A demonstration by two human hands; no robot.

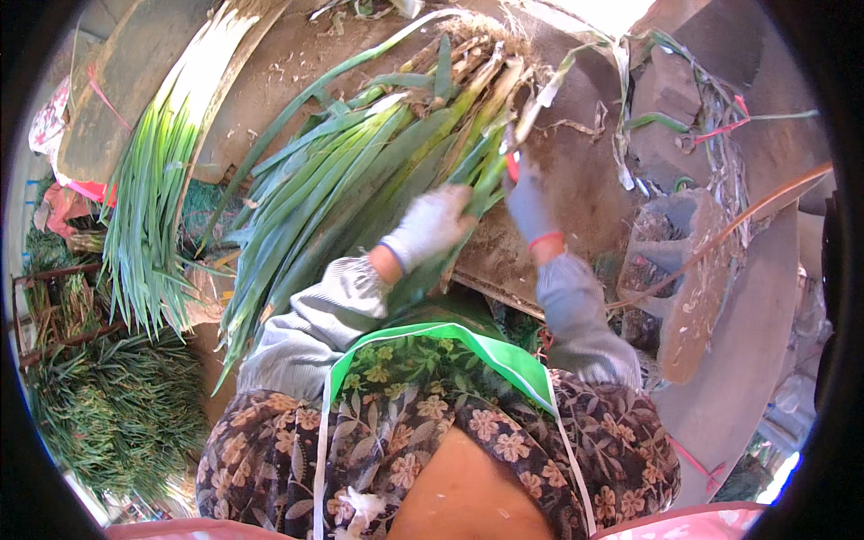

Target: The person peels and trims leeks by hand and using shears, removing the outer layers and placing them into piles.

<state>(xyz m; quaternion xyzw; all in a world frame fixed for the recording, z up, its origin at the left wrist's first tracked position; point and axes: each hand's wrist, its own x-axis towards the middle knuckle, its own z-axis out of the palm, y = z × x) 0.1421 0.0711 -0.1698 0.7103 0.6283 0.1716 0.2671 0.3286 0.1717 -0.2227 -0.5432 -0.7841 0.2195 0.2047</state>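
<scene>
My left hand [432,223], in a pale knitted glove, closes around the green leaves of a large green onion [491,181] above the pile. My gloved right hand [532,202] grips a small red-handled tool [513,165]. Its metal end lies by the stalk; blur hides whether it is a knife or scissors. Beneath both hands spreads a heap of untrimmed green onions [351,169]. Their dry, rooty ends point to the upper right and their leaves hang toward the lower left. A pale stalk [547,98] slants up just beyond the tool.
Cleaned green onions with white stems [182,101] lie on a board at left. A large mass of green leaves [115,412] sits at lower left. To the right are a hollow concrete block [665,263], a curved thin rod [729,233] and hanging peelings [729,148] with pink string.
</scene>
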